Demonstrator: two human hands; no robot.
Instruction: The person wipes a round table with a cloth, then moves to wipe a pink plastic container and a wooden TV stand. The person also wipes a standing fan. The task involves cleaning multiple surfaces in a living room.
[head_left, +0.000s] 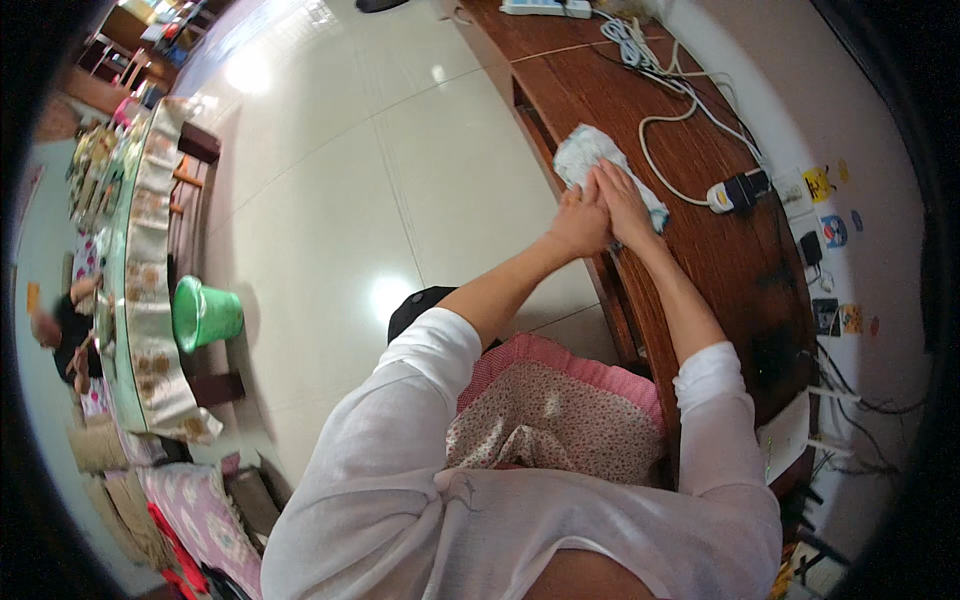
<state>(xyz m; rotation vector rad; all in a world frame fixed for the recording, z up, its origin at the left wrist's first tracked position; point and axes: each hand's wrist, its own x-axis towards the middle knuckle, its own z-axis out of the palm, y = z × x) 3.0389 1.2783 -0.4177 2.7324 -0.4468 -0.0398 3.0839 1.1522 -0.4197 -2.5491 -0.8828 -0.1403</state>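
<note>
A white cloth with a blue-green edge (586, 144) lies folded near the front edge of a brown wooden cabinet top (712, 262). Both my hands rest on it, side by side and touching. My left hand (581, 221) is bent at the knuckles near the cabinet's edge, its grip on the cloth unclear. My right hand (624, 201) lies rather flat, fingers extended and close together, pressing on the cloth. Part of the cloth is hidden under the hands.
White cables (679, 82), a power strip (547, 7) and a black-and-white plug (739, 193) lie on the cabinet. A white router (786, 439) stands nearer me. Across the tiled floor are a green bucket (217, 313), a covered table (150, 285) and a seated person (75, 330).
</note>
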